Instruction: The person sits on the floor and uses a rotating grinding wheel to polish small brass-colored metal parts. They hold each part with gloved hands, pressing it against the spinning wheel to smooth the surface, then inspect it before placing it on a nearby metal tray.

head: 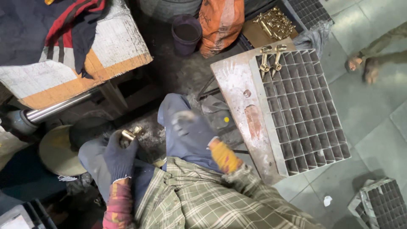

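Two brass fittings (271,60) are sitting in the grid tray (303,112), its other cells showing bare; beside it, the left hand (121,154) is clamping a brass piece (128,135); the right hand (186,127) is blurring, fingers unreadable.

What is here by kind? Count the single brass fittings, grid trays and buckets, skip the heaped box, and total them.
Brass fittings: 3, two on the big grid tray, one in the left hand
Grid trays: 3, the big one, one top right, one bottom right
Bucket: 1
Total: 7

1 head-worn camera looks steeply down, close over the lap, floor all around.
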